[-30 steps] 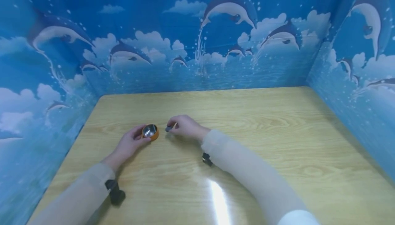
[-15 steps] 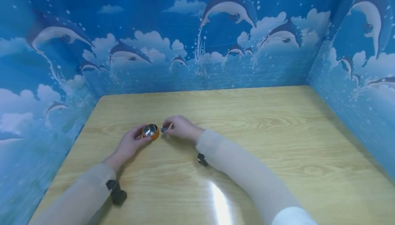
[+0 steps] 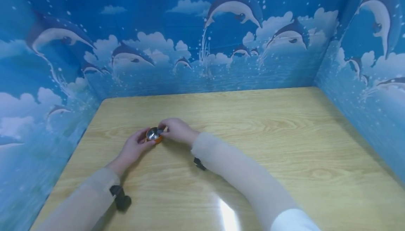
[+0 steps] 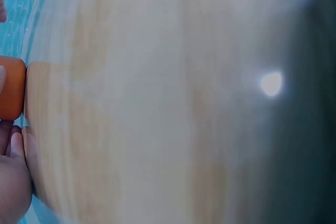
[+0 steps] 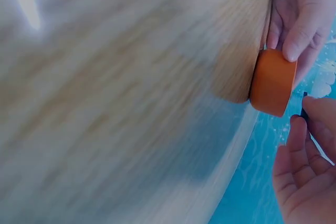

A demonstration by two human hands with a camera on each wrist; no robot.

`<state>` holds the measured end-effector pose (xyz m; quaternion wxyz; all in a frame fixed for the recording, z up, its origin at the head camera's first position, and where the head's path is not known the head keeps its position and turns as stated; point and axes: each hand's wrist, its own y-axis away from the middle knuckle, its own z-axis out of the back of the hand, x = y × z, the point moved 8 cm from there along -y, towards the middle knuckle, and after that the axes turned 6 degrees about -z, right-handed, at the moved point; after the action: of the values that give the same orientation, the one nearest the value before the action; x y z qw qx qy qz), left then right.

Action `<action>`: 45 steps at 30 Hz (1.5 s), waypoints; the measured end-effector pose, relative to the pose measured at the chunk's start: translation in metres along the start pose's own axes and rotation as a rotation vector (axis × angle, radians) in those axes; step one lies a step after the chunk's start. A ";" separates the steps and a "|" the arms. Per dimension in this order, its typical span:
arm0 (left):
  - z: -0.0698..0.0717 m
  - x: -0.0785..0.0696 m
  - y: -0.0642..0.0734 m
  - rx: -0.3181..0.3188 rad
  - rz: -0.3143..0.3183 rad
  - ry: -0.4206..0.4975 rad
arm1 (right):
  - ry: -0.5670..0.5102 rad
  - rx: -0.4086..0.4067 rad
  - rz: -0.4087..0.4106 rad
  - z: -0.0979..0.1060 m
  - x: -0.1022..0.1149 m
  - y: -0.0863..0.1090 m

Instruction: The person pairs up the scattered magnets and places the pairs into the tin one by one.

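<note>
A small round orange bowl [image 3: 152, 134] with a shiny metal inside stands upright on the table, left of the middle. My left hand [image 3: 134, 147] holds it from the left, its thumb [image 5: 298, 41] on the near side and fingers behind. Between thumb and fingertips, my right hand [image 3: 178, 130] pinches a small dark piece [image 5: 304, 106] at the bowl's right rim. In the head view the piece overlaps the bowl's opening; its kind cannot be made out. Only the bowl's orange side [image 4: 11, 88] and part of the left hand show at the left wrist view's edge.
The wood-grain table [image 3: 272, 146] reaches back to a blue dolphin-print curtain [image 3: 190, 48], which also lines both sides. A bright reflection [image 3: 228, 217] lies on the front of the tabletop. Dark camera mounts [image 3: 121, 197] are strapped at the wrists.
My right hand has moved left with the small dark piece, from beside the bowl to its right rim. The left hand and bowl have stayed nearly still.
</note>
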<state>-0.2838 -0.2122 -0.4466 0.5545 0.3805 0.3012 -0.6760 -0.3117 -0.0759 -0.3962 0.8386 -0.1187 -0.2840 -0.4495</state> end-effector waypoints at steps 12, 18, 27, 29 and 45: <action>0.000 0.000 0.002 0.001 -0.037 0.038 | 0.208 -0.012 0.007 -0.011 0.015 -0.012; 0.002 0.003 0.000 -0.005 -0.032 0.026 | 0.238 -0.023 0.003 -0.012 0.016 -0.015; 0.006 0.005 0.002 -0.015 -0.023 0.015 | 0.379 -0.044 0.021 -0.017 0.030 -0.014; 0.005 0.005 0.003 -0.014 -0.023 0.011 | 0.410 -0.046 0.039 -0.020 0.031 -0.012; 0.008 0.000 0.005 -0.029 -0.057 -0.014 | 0.012 0.079 -0.098 0.036 -0.067 0.067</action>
<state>-0.2802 -0.2194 -0.4423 0.5425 0.3589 0.3177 -0.6899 -0.2990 0.0247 -0.4021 0.8212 -0.0686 -0.3021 -0.4793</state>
